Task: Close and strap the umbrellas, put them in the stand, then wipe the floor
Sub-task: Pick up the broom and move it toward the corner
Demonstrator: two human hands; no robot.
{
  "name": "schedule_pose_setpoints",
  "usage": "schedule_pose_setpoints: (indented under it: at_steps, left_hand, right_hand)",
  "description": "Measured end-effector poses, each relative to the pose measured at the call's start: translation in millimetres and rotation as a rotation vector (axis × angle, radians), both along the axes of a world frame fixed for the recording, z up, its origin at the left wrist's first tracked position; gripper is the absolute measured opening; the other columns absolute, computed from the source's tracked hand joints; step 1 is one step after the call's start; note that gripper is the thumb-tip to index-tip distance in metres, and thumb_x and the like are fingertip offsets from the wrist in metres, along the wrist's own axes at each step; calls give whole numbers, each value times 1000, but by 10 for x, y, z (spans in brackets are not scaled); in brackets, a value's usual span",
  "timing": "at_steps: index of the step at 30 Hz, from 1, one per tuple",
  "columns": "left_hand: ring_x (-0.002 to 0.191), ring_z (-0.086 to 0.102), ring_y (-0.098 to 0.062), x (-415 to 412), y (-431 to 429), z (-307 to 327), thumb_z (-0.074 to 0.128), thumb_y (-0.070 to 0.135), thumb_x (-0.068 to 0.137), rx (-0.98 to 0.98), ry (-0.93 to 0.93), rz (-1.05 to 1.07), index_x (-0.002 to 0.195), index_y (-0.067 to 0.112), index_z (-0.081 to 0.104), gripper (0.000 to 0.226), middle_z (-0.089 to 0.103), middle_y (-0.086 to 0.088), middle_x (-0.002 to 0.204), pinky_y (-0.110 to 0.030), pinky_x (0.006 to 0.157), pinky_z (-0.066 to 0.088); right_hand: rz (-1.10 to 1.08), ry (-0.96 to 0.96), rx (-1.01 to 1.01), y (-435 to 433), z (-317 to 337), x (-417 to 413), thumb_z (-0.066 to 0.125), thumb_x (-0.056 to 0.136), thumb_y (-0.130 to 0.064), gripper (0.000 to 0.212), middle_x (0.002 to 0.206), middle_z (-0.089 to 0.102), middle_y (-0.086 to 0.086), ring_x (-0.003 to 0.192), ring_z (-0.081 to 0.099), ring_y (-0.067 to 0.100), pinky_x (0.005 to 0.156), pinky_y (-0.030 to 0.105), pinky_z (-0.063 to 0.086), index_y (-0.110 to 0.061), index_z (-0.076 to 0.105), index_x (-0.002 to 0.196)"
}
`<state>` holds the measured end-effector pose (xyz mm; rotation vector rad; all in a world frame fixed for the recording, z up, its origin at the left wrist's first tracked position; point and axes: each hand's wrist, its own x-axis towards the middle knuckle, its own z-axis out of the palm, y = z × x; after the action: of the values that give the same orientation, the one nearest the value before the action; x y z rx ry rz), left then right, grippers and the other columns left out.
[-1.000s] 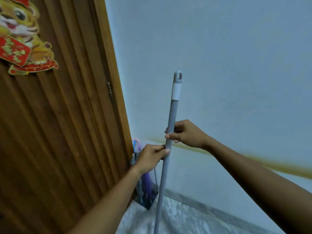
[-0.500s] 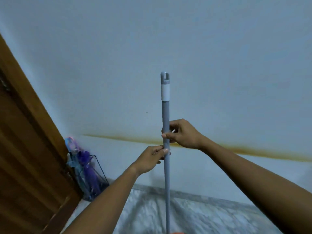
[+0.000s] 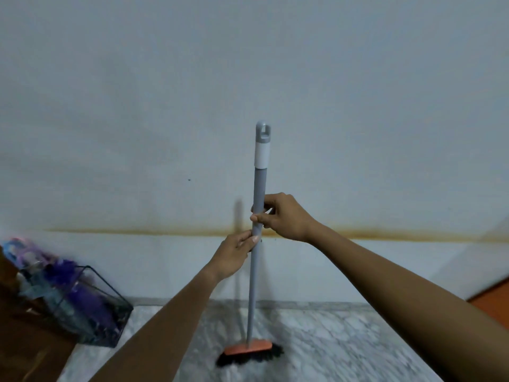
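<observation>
At far left, by the brown wooden door edge (image 3: 16, 340), a black wire stand (image 3: 91, 307) on the floor, packed with folded umbrellas (image 3: 80, 293) in purple and pale blue, blurred, well apart from both hands. Toward the middle, left hand (image 3: 234, 257) reaching up from below, fingers curled together, thumb and fingertips pinching the grey broom handle (image 3: 256, 271) from its left side, just beneath the other hand. Handle upright, almost vertical, a slim smooth grey tube with a white collar and a grey hanging loop at the top, both above the hands. At the bottom, an orange broom head (image 3: 248, 348) with dark bristles splayed on the floor (image 3: 330, 340), grey-white marbled stone, well below both hands. Right of the handle, right hand (image 3: 286, 216) wrapped on the tube higher up, fingers bent close around it, thumb pressed on the near side, no gap between fingers and tube. Behind, a pale blue-grey matte wall (image 3: 248, 64) crossed by a yellowish-brown horizontal stain line (image 3: 137, 231). At far right, low down, an orange-red patch, too blurred to tell.
</observation>
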<state>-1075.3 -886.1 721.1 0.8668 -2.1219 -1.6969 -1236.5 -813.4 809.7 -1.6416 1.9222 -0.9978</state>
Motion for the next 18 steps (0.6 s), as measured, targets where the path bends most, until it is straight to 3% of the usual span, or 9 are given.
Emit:
schedule_pose_setpoints:
  at_steps: [3, 5, 9, 11, 13, 18]
  left_hand:
    - [76, 52, -2, -97, -275, -201, 49, 40, 99, -3, 8, 30, 84, 39, 67, 23, 57, 20, 72, -31, 77, 44]
    - [65, 48, 3, -169, -452, -329, 48, 40, 95, 14, -13, 41, 81, 38, 65, 22, 53, 22, 62, -28, 69, 39]
    - [80, 55, -15, -298, -782, -461, 45, 49, 90, 5, -61, 60, 97, 25, 66, 33, 60, 6, 80, -42, 77, 48]
    - [76, 53, -18, -361, -915, -448, 44, 48, 89, -11, -71, 40, 93, 15, 63, 38, 57, -3, 79, -39, 73, 46]
    - [64, 41, -14, -406, -1017, -441, 45, 45, 90, -40, -72, 41, 76, 16, 52, 33, 43, 3, 66, -35, 64, 35]
    - [55, 35, -10, -463, -1180, -508, 49, 40, 89, -149, -71, 93, 66, 18, 48, 32, 39, 9, 52, -27, 57, 30]
  right_hand:
    - [-36, 14, 57, -325, -204, -77, 72, 91, -27, 12, 89, 72, -4, 75, 63, 3, 77, 33, 55, -15, 71, 90]
    - [-50, 22, 105, -526, -317, -131, 72, 90, -28, 14, 92, 73, -3, 81, 65, 6, 80, 35, 55, -14, 72, 93]
    - [-106, 14, 121, -849, -447, -204, 73, 88, -30, 16, 88, 74, -2, 84, 68, 15, 79, 39, 56, -14, 73, 90]
    - [-137, 22, 131, -975, -464, -241, 74, 87, -31, 18, 86, 73, 1, 84, 68, 18, 77, 39, 56, -14, 73, 90]
    - [-157, 24, 138, -1072, -473, -276, 75, 86, -32, 20, 83, 72, 3, 81, 67, 21, 72, 37, 54, -12, 72, 86]
    - [-193, -24, 160, -1201, -514, -350, 78, 83, -33, 33, 66, 59, 7, 59, 44, 12, 57, 25, 37, -3, 66, 76]
